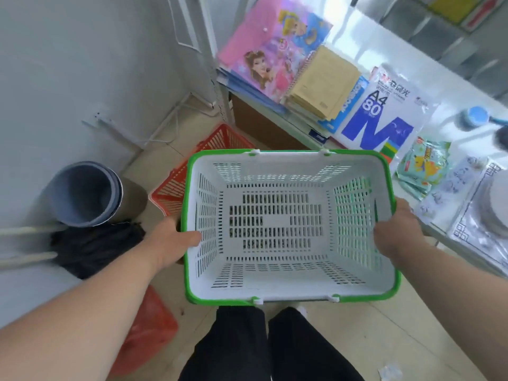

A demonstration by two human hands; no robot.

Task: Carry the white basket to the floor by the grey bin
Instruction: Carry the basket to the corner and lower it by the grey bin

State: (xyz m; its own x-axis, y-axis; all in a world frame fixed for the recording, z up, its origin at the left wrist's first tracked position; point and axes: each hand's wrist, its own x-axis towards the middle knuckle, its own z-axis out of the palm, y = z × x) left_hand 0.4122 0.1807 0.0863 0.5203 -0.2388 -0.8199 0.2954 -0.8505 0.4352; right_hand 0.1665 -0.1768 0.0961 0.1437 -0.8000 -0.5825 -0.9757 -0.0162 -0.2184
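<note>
I hold the white basket [277,171], a slotted plastic one with a green rim, level in the air in front of my legs. My left hand [173,240] grips its left side with the thumb inside the wall. My right hand [395,235] grips the right side, fingers hooked over the rim. The basket is empty. The grey bin [85,196] stands on the floor to the left, against the white wall, apart from the basket.
A red basket [203,160] lies on the floor beyond, partly hidden by the white one. A black mop head [96,246] with pale handles lies beside the bin. A red bag [148,331] is at lower left. A shelf [412,67] with folders and paper packs runs along the right.
</note>
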